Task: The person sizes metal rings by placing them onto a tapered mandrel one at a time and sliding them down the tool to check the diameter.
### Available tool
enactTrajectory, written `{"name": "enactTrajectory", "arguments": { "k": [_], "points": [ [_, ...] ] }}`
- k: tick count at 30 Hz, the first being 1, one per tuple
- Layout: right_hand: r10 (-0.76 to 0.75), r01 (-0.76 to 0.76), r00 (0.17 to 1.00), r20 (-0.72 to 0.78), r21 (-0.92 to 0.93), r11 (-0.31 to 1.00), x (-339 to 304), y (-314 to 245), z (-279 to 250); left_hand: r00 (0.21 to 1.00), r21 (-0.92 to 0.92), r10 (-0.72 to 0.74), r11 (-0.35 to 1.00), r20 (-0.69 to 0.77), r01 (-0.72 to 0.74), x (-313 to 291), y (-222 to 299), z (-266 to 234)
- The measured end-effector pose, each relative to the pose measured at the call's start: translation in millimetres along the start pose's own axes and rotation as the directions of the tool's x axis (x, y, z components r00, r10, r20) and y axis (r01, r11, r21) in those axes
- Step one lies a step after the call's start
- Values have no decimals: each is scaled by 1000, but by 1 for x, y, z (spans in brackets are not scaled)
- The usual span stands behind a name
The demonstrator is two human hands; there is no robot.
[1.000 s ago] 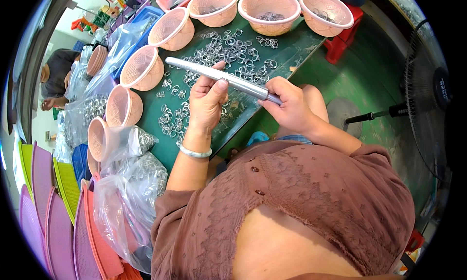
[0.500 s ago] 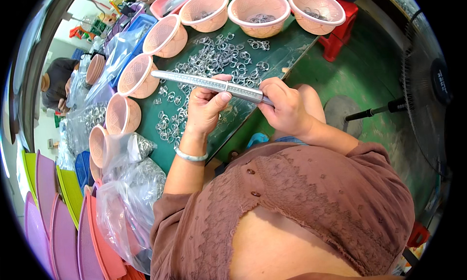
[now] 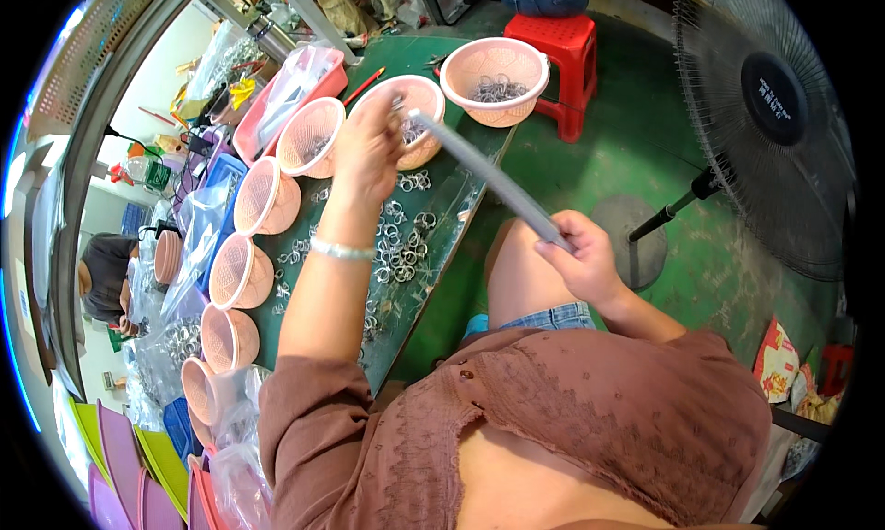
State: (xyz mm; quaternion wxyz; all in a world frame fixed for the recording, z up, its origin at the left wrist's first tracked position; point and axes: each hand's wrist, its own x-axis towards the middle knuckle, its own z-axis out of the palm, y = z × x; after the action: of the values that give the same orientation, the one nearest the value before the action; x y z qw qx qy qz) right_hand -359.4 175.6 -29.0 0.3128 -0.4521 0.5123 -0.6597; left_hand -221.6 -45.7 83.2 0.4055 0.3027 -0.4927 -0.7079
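Observation:
My right hand [image 3: 585, 258] is closed round the thick end of a grey metal ring mandrel [image 3: 489, 175], which tilts up and left to its narrow tip. My left hand [image 3: 369, 152], smeared by motion, reaches over the pink bowls. At its fingertips is a small silvery ring [image 3: 397, 100], hard to make out. Just below those fingers stands a pink plastic bowl [image 3: 373, 89] with rings in it, partly hidden by the hand. Many loose silvery rings [image 3: 401, 249] lie on the green table [image 3: 429, 281] beneath my left forearm.
More pink bowls [image 3: 241, 272] line the table's left side, and another bowl [image 3: 495, 55] of rings stands at the far right corner. A red stool [image 3: 562, 64] bears a seated person. A black fan [image 3: 774, 97] stands on the right. Another person [image 3: 106, 272] is at far left.
My left hand has left the mandrel and moved up to the far bowls with the ring. The mandrel now tilts more steeply in my right hand. The view has swung.

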Motion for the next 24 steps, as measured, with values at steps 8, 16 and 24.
{"name": "enactTrajectory", "arguments": {
  "k": [8, 16, 24],
  "points": [
    [69, -59, 988, -138, 75, 995, 5, 2, -29, 914, -189, -373, 897, 160, 400, 72, -7, 46],
    [23, -32, 998, -55, -170, 985, 18, 3, -23, 913, -224, -81, 957, 400, 183, 17, -8, -3],
    [-42, 66, 996, 84, -299, 952, 19, -9, 3, 994, -258, -13, 965, 113, 42, -19, -4, -47]
  ]
}}
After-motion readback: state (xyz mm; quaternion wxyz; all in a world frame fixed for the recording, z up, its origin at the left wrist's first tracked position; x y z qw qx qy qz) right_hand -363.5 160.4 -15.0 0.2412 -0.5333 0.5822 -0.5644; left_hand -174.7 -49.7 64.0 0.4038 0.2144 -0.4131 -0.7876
